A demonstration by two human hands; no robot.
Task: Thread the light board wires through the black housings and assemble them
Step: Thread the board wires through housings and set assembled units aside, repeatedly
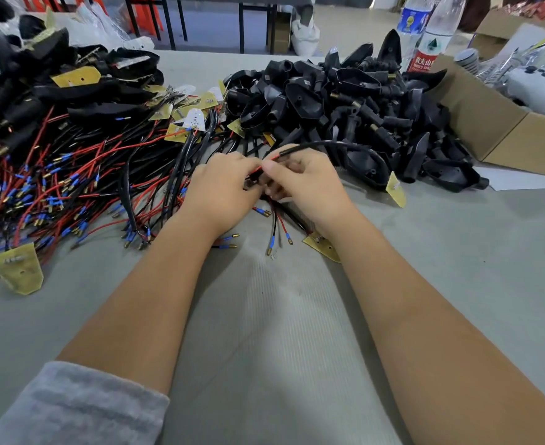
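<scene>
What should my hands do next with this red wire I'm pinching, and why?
Probably feed the red wire on into the small black part at the left hand. Both hands pinch it there, the right hand holding the sleeved cable, whose light board hangs free.

Illumination is bright, even and diffuse, apparently from overhead. Shadows are soft: a faint one lies on the grey table between the forearms at lower centre. Mild glare shows on the plastic bottles at upper right. Wide-angle distortion bends and stretches the frame edges. The centre is sharp; the upper background and corners appear slightly soft.
</scene>
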